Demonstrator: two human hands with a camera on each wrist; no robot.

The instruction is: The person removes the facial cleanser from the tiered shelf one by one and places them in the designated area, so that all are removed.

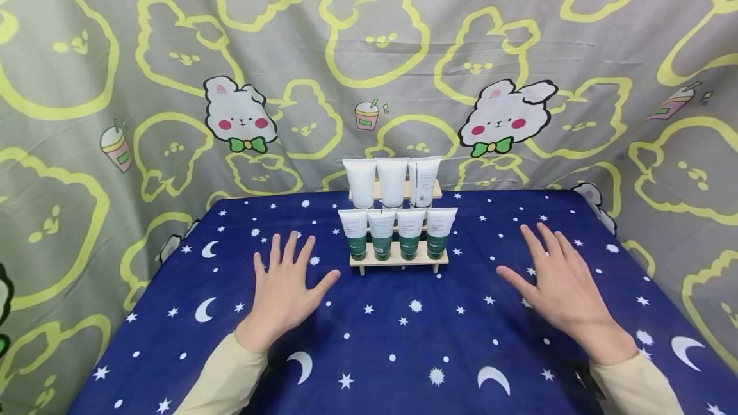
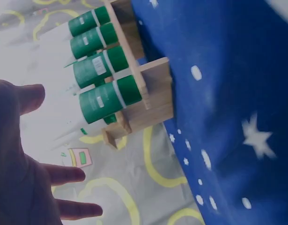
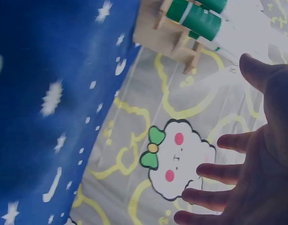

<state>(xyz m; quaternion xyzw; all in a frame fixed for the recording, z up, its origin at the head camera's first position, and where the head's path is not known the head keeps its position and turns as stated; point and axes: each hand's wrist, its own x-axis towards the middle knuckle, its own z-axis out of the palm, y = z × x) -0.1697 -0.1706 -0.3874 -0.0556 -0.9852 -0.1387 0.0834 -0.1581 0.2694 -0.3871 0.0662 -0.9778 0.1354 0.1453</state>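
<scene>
A small wooden two-tier rack (image 1: pixel 399 262) stands near the back of the table. Its front step bears several white squeeze tubes (image 1: pixel 410 223) with green lower ends, caps down. Three taller white tubes (image 1: pixel 393 182) stand behind on the upper step; their lower ends are mostly hidden. To the left of the rack my left hand (image 1: pixel 284 293) is spread, palm down, touching no tube. On the other side my right hand (image 1: pixel 565 287) is spread as well, farther from the rack. Both wrist views show the rack beyond straight, bare fingers, with green tube ends (image 2: pixel 99 101) visible in the left one.
A dark blue cloth (image 1: pixel 398 338) with white moons and stars covers the table. Right behind the table's back edge hangs a grey curtain (image 1: pixel 300 50) with yellow outlines and white bunny heads, which also runs along both sides.
</scene>
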